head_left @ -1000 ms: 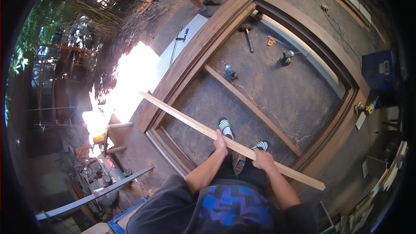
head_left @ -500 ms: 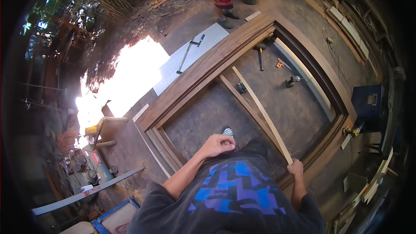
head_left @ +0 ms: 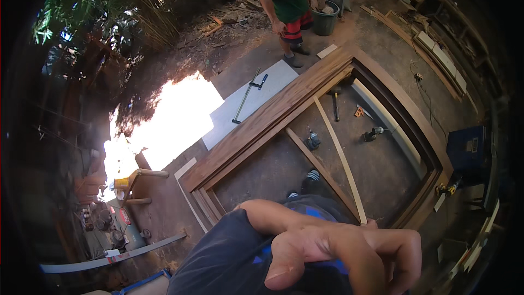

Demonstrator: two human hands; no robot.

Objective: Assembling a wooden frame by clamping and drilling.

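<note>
My left hand (head_left: 349, 254) is raised close to the view, in front of my shirt. Its thumb stands apart from the loosely bent fingers, and nothing shows in it. Behind it, a small part of my right hand (head_left: 370, 223) shows at the near end of a thin pale wood strip (head_left: 341, 155), which it grips. The strip slants across a large brown wooden frame (head_left: 262, 106), its far end at the frame's far side. To the strip's left, a narrow wooden bar (head_left: 319, 170) crosses the frame's opening.
Inside the frame lie a mallet (head_left: 336, 105), an orange-handled saw (head_left: 359, 111) and power tools (head_left: 373, 134). A clamp (head_left: 248, 98) rests on a pale board (head_left: 221, 125) beyond. Another person (head_left: 289, 11) stands near a bucket (head_left: 325, 21). A blue box (head_left: 465, 150) is at right.
My left hand has risen from my waist toward the view and rightward, covering most of my right hand. The strip's far end has shifted right, away from the bar. The other person is more upright.
</note>
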